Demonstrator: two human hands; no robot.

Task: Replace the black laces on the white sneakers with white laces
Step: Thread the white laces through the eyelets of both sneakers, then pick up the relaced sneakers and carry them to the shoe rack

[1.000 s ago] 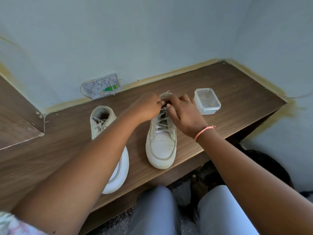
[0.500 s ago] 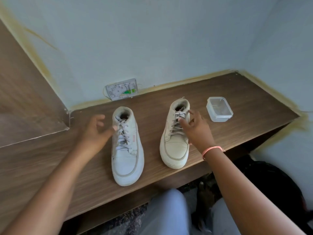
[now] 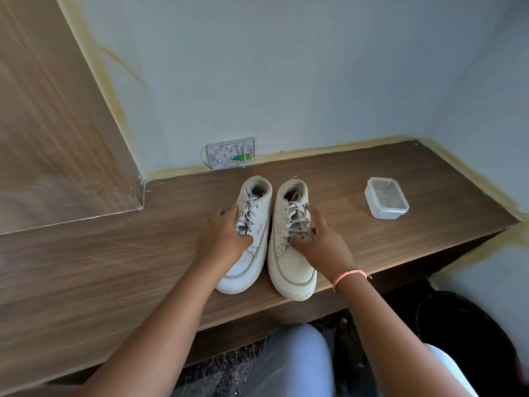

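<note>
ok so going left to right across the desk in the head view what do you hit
wood panel → left hand → left sneaker → right sneaker → right hand → plastic tub

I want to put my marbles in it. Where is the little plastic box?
The box sits on the wooden shelf, right of the two sneakers, near the corner wall.

1. A brown wooden worktop fills a corner.
2. Pale blue walls stand behind it.
3. A wooden panel leans at upper left.
4. The floor below is dark and speckled.
</note>
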